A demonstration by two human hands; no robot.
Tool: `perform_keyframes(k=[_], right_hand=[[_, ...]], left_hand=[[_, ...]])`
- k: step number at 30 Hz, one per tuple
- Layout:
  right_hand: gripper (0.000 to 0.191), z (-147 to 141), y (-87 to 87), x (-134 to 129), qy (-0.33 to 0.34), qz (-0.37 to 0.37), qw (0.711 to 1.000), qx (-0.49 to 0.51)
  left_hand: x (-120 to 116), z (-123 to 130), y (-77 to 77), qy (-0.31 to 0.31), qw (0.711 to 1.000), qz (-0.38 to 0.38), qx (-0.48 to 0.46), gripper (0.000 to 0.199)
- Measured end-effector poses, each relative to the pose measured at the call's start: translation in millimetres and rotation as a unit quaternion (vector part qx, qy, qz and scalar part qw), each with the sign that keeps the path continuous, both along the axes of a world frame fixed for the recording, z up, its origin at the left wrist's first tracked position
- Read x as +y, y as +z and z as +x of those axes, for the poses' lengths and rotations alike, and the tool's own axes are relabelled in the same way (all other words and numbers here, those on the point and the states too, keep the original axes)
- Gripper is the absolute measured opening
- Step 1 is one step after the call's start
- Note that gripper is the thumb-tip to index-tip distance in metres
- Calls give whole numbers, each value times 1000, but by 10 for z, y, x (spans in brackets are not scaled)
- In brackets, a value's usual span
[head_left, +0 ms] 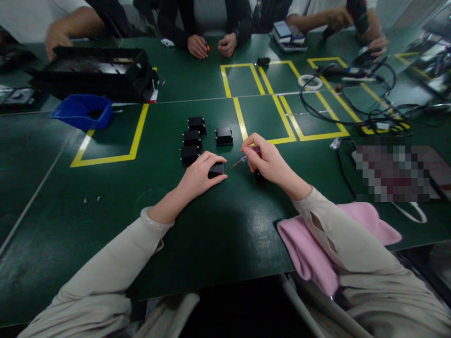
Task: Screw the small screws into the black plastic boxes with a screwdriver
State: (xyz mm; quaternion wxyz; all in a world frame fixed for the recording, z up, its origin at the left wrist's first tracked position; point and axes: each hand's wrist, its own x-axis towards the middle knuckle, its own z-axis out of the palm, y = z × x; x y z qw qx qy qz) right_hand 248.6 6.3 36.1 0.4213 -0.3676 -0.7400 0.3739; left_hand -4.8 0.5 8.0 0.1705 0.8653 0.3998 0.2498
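Note:
My left hand (202, 174) grips a small black box (216, 170) against the green table (211, 244), thumb and fingers around its sides. In my right hand (262, 157) is a screwdriver (240, 162), its handle mostly hidden by the fingers. The thin shaft slants down to the left, and its tip is at the right end of the held box. Just beyond my left hand, three similar black boxes stand in a column, the nearest (190, 155) close to my fingers. Another black box (224, 136) sits by itself to their right.
A blue bin (84, 111) and black trays (95, 70) stand at the left. Yellow tape outlines mark the table. Cables (373, 112) and a white ring (310, 82) lie at the right. A pink cloth (317, 244) is under my right forearm. Several people are across the table.

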Motion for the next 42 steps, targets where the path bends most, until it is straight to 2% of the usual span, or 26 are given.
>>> perform_keyframes(k=[3, 8, 13, 19, 24, 29, 34, 39, 42], right_hand=[[10, -6, -9, 0, 2, -1, 1000, 16], [24, -9, -18, 3, -8, -8, 1000, -2], [7, -12, -3, 0, -3, -1, 1000, 21], [23, -9, 3, 0, -6, -9, 1000, -2], [9, -7, -7, -3, -1, -6, 1000, 11], [23, -7, -30, 8, -1, -8, 1000, 3], [8, -11, -22, 3, -5, -6, 1000, 18], [26, -5, -11, 2, -1, -13, 1000, 4], [23, -3, -9, 0, -6, -14, 1000, 2]], left_hand=[[1, 1, 3, 0, 1000, 0, 3, 35], [-2, 8, 0, 4, 1000, -2, 3, 35], [-1, 7, -1, 6, 1000, -7, 8, 35], [-7, 6, 5, 5, 1000, -6, 6, 34], [-11, 9, 18, 7, 1000, -13, 6, 34], [-12, 9, 29, 8, 1000, -17, 7, 34], [-15, 10, 26, 6, 1000, -15, 3, 34], [-15, 11, 20, 5, 1000, -10, 2, 34], [-14, 10, 22, 8, 1000, -13, 6, 34]])
